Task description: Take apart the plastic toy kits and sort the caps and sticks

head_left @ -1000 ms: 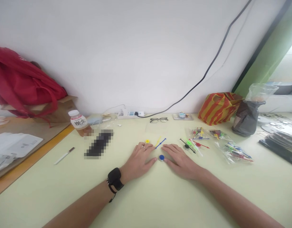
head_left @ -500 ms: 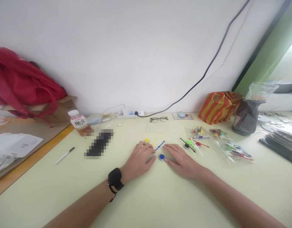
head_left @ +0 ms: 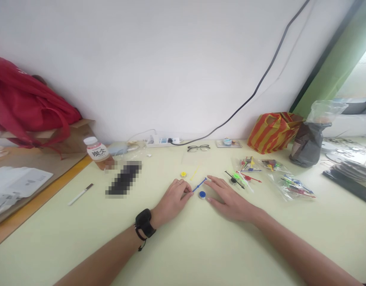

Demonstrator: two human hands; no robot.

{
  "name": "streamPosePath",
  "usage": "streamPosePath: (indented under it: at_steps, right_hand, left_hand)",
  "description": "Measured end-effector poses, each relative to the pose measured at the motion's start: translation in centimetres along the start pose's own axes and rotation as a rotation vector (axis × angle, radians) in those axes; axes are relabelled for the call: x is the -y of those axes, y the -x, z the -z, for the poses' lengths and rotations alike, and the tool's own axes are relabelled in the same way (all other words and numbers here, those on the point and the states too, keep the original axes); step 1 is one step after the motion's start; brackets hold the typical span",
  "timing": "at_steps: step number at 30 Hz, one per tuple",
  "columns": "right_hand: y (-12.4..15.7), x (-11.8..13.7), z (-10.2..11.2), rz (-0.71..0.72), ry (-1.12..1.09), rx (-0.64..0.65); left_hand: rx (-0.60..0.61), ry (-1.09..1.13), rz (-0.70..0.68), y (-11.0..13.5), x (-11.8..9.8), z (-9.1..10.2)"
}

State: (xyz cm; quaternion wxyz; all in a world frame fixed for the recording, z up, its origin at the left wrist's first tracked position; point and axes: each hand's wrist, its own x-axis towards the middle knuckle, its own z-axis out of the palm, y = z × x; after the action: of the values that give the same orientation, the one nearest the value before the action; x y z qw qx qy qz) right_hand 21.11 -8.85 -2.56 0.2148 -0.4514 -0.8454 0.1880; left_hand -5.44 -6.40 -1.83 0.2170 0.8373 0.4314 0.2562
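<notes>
My left hand [head_left: 174, 200], with a ring and a black watch on the wrist, is closed, thumb and forefinger pinching the lower end of a blue plastic arrow [head_left: 199, 184]. My right hand [head_left: 230, 201] has its fingers apart, the fingertips beside the arrow's upper end. Between the hands sits a round blue-topped disc with a clear base [head_left: 202, 194], close to the right thumb. Beyond the left hand lie a yellow disc [head_left: 183, 174] and a thin yellow arrow [head_left: 194, 173]. Right of my right hand are black [head_left: 233, 181], green and red [head_left: 247, 178] discs with arrows.
Clear bags of coloured arrows [head_left: 293, 186] lie at the right, by a striped bag [head_left: 275, 131] and a stack of discs [head_left: 349, 171]. Eyeglasses [head_left: 198, 148] and a power strip [head_left: 162, 142] are at the back. A drink bottle [head_left: 97, 153] and a pen [head_left: 81, 194] are left.
My left hand has drawn back slightly from the yellow disc and pinches the blue arrow's lower end. My right fingers have spread a little near its upper end.
</notes>
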Motion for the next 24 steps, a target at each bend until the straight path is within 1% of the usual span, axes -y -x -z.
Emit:
streamPosePath:
  at_steps: [6,11,14,19,24]
  right_hand:
    - [-0.12,0.01,0.31,0.035,-0.029,-0.070]
    - [-0.32,-0.23,0.45,0.083,-0.050,-0.133]
    - [-0.37,0.02,0.65,0.093,-0.103,-0.149]
    - [-0.40,0.59,0.88,0.029,-0.227,-0.160]
    - [-0.47,0.56,0.76,0.061,-0.248,-0.137]
  left_hand:
    - [0.023,-0.036,-0.042,0.04,-0.24,0.23]
    - [0.022,0.002,-0.071,0.17,-0.05,0.02]
    - [-0.006,-0.013,-0.135,0.13,-0.02,-0.09]
    - [-0.022,0.027,-0.241,0.15,-0.29,-0.07]
    - [-0.058,0.018,-0.293,0.30,-0.36,-0.15]
